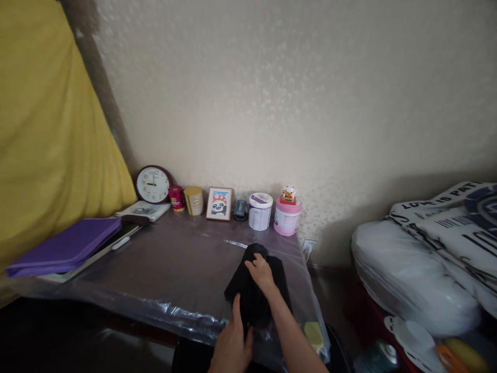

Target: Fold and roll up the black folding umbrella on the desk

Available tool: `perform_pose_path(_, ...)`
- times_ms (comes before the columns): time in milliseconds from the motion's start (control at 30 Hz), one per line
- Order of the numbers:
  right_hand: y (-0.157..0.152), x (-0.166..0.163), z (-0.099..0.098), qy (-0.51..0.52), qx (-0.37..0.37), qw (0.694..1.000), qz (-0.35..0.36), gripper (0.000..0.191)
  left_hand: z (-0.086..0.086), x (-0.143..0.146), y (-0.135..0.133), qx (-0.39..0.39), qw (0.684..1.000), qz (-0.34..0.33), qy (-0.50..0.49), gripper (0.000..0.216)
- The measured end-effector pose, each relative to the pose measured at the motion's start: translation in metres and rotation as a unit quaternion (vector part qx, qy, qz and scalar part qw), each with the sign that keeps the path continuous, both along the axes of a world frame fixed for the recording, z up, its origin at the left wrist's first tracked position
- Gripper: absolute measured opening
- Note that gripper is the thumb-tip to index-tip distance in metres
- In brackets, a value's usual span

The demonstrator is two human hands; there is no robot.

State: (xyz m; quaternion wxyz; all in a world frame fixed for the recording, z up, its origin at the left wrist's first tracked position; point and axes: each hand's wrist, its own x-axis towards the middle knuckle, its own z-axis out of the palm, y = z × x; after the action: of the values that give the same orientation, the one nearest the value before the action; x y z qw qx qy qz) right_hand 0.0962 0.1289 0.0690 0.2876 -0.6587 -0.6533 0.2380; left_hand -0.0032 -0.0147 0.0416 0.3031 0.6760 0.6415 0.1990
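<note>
A crumpled black cloth (277, 280), its exact kind unclear, lies near the right end of the table, with a rounded fold standing up at its far side. My right hand (261, 270) rests on the upper part, fingers bent around the fabric. Lower down, at the near left edge, my left hand (234, 339) has its forefinger along the cloth and its thumb on the other side, with black material between them. Parts of the fingers on both hands are hidden in the dark folds.
Clear plastic film covers the table (186, 264). Along the wall stand a clock (153, 184), a picture frame (219, 203), a white tub (260, 212) and a pink-lidded tub (287, 216) topped by a cat figurine (288, 195). A purple folder (70, 244) lies left; a yellow block (313, 335) sits near the right corner.
</note>
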Motion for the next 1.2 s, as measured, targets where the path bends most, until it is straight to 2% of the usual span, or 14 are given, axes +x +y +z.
perform_pose_path(133, -0.001, 0.0, 0.0, 0.008, -0.01, 1.0, 0.02, 0.035, 0.006, 0.0, -0.004, 0.037, 0.999, -0.025, -0.018, 0.071)
perform_pose_path(267, -0.005, -0.002, 0.001, 0.036, 0.002, 0.997, 0.069, 0.028, 0.01, -0.001, 0.003, 0.011, 0.998, -0.053, 0.032, 0.072)
perform_pose_path(400, -0.016, -0.004, 0.007, 0.026, 0.039, 0.994, 0.104, 0.022, 0.011, 0.0, 0.009, -0.013, 0.997, -0.054, 0.06, 0.071)
perform_pose_path(500, -0.034, -0.002, 0.01, 0.042, 0.112, 0.982, 0.146, 0.02, 0.01, 0.0, 0.01, -0.019, 0.997, -0.042, 0.065, 0.069)
perform_pose_path(600, -0.06, 0.005, 0.005, 0.06, 0.21, 0.956, 0.196, 0.021, 0.008, 0.0, 0.009, -0.02, 0.997, -0.032, 0.062, 0.069)
perform_pose_path(767, -0.084, 0.019, -0.014, 0.02, 0.268, 0.932, 0.242, 0.026, 0.004, 0.0, 0.01, -0.038, 0.998, -0.019, 0.05, 0.069)
perform_pose_path(900, -0.062, 0.022, -0.023, -0.044, 0.278, 0.931, 0.231, 0.028, -0.001, 0.0, 0.011, -0.03, 0.999, -0.015, 0.036, 0.072)
perform_pose_path(1200, 0.038, 0.035, -0.024, -0.126, 0.264, 0.946, 0.143, 0.03, -0.005, -0.002, 0.012, -0.031, 0.999, -0.013, 0.024, 0.074)
